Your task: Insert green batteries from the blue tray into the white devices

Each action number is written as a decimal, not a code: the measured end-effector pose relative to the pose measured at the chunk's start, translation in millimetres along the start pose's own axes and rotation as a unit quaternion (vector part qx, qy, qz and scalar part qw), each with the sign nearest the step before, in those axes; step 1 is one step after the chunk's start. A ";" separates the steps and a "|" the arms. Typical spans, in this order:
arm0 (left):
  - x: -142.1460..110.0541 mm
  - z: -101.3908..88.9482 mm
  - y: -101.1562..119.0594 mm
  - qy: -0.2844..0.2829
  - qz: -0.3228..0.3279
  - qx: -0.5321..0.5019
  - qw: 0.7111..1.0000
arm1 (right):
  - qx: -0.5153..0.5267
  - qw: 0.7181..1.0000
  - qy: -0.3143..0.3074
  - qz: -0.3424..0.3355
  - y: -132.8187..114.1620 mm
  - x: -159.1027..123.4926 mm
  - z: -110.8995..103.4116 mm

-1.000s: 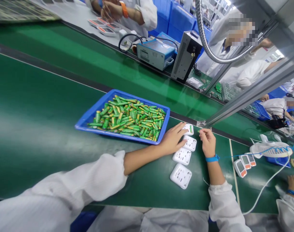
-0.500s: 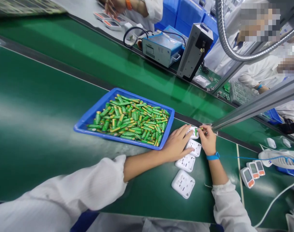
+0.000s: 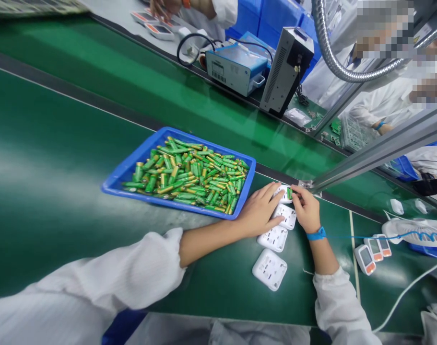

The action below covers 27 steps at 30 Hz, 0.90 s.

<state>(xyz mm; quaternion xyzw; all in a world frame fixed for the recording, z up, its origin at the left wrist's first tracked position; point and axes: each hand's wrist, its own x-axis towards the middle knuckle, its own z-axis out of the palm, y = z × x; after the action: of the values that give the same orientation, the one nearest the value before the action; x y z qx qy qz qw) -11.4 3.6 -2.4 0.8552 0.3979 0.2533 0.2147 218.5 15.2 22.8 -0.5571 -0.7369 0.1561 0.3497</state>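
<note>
Several white devices lie back-up in a row on the green belt; the nearest one (image 3: 269, 269) lies apart from my hands. My left hand (image 3: 258, 211) rests flat with fingers stretched over the far devices, steadying the farthest one (image 3: 283, 194). My right hand (image 3: 305, 209) pinches a green battery (image 3: 289, 193) against that farthest device. A blue wrist strap (image 3: 315, 234) circles my right wrist. A blue tray (image 3: 132, 165) heaped with green batteries (image 3: 189, 175) sits just left of my left hand.
Small white and orange devices (image 3: 372, 251) lie at the right beside a white fan (image 3: 414, 229) and its cable. Across the belt stand a blue instrument box (image 3: 234, 67) and a grey unit (image 3: 286, 69). An aluminium rail (image 3: 376, 148) slants overhead. Other people in white coats work beyond.
My right hand moved left from beside the farthest device onto it, bringing the battery down to its back. My left hand stayed on the devices. The view shifted slightly.
</note>
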 end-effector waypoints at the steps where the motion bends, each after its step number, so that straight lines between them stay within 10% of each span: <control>1: 0.5 -0.1 0.5 0.000 0.001 0.001 1.000 | -0.010 1.000 -0.003 -0.012 -0.6 -3.7 -1.5; 11: 4.0 2.7 2.1 0.021 -0.001 -0.022 1.000 | 0.010 0.999 0.004 0.040 2.6 -8.2 1.3; 27: 5.0 10.4 2.0 0.027 -0.001 -0.030 0.999 | -0.098 0.986 -0.117 -0.070 19.3 -17.4 -6.1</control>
<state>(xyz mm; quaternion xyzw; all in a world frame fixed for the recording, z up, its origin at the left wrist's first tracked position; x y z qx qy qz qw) -1.2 4.6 -8.1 0.8406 0.3969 0.2879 0.2302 238.7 4.5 9.2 -0.5135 -0.8217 0.1227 0.2146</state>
